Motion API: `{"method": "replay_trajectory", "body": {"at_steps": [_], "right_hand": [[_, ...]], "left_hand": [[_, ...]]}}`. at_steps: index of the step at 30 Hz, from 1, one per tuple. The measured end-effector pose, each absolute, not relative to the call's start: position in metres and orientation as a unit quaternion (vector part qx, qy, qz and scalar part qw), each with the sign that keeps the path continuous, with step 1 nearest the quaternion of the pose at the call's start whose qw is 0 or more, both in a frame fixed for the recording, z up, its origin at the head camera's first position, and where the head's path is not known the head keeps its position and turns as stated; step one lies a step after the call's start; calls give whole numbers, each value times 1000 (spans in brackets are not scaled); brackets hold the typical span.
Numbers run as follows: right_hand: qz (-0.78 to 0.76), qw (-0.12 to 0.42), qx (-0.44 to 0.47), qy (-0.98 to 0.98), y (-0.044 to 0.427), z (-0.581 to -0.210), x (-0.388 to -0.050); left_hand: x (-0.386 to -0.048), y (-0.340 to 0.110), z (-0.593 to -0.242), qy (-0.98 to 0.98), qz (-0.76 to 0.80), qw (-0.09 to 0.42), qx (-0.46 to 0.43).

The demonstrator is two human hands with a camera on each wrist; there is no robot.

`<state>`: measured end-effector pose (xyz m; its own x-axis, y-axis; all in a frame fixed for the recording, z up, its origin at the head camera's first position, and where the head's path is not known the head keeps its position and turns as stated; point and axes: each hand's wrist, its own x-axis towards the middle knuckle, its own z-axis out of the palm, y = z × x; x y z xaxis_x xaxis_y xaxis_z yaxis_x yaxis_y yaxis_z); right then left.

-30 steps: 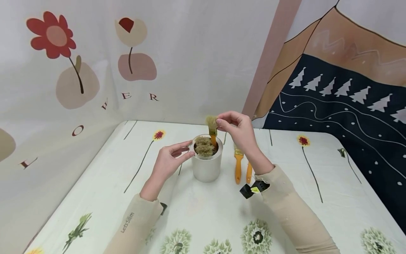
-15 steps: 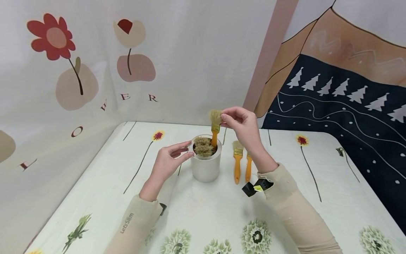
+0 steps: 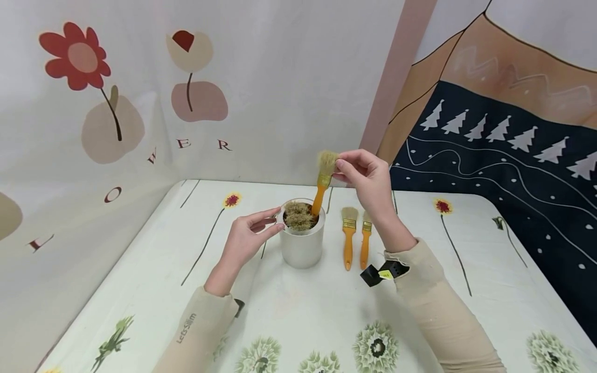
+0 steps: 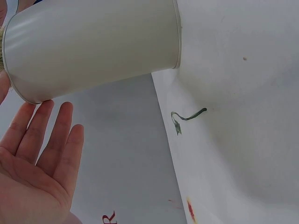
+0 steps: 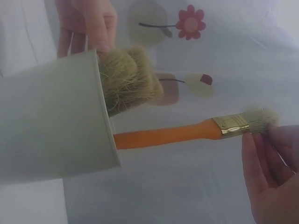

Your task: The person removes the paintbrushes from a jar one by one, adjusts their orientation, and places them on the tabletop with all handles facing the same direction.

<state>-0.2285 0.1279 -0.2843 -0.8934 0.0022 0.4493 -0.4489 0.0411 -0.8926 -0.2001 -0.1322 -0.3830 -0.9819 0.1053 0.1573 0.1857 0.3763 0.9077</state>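
A white cylindrical container stands upright on the table, with several pale-bristled brush heads bunched inside it. My left hand touches its rim from the left with thumb and fingertips, the fingers fairly straight in the left wrist view. By its bristle end, my right hand pinches a paintbrush with an orange handle and a brass-coloured ferrule. That brush leans up to the right, bristles on top; in the right wrist view the lower end of its handle is hidden inside the container.
Two more orange-handled paintbrushes, a wider one and a narrower one, lie side by side right of the container, bristles pointing away. A flower-printed cloth covers the table. Printed curtains hang behind it.
My right hand has moved up and to the right, drawing the paintbrush partly out of the container and tilting it rightward. The left hand stays at the rim.
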Motion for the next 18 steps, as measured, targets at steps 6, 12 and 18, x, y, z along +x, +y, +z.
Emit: {"method": "replay_trajectory", "body": {"at_steps": [6,12,18], "right_hand": [[683,182,161,-689,134,-282,-229],[688,198,154,-682,140,-278,-228],[704,206,149,-663,147,-275,-229]], "left_hand": [[-200,-132,-383,-830,-550,37,-88],[-200,-132,-382,-830,-550,35,-86],[-199,-132,-382,-830,-550,35,-85]]}}
